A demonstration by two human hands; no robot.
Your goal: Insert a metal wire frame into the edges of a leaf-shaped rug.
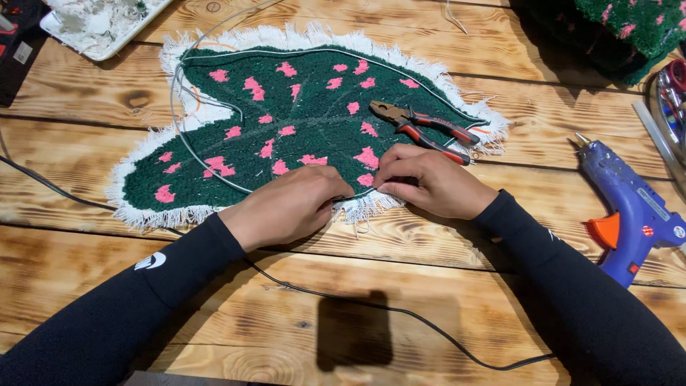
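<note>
Rug position: I see the leaf-shaped tufted rug [300, 121] lying flat on the wooden table [500, 243], dark green pile with pink spots and a white fringe all round
Wire: a thin pale wire [174, 107] follows the rug's outline, looping off past the fringe at the far left
Left hand: my left hand [286, 206] rests palm down on the near edge of the rug, fingers [330, 187] together and pressed onto the wire and pile
Right hand: my right hand [429, 179] sits just beside it, fingertips [386, 180] pinched together at the same edge; I cannot tell exactly what they pinch
Handling, rug: I judge it soft, floppy and light; it will sag if lifted by one corner, so support it flat or grip the firm pile, not the loose fringe
Handling, wire: springy and thin, likely to slip; hold it close to the point being worked
Nearby: pliers [421, 125] lie on the rug, a blue glue gun [629, 207] lies on the table to the right, and a black cable [400, 311] crosses the near boards
</note>
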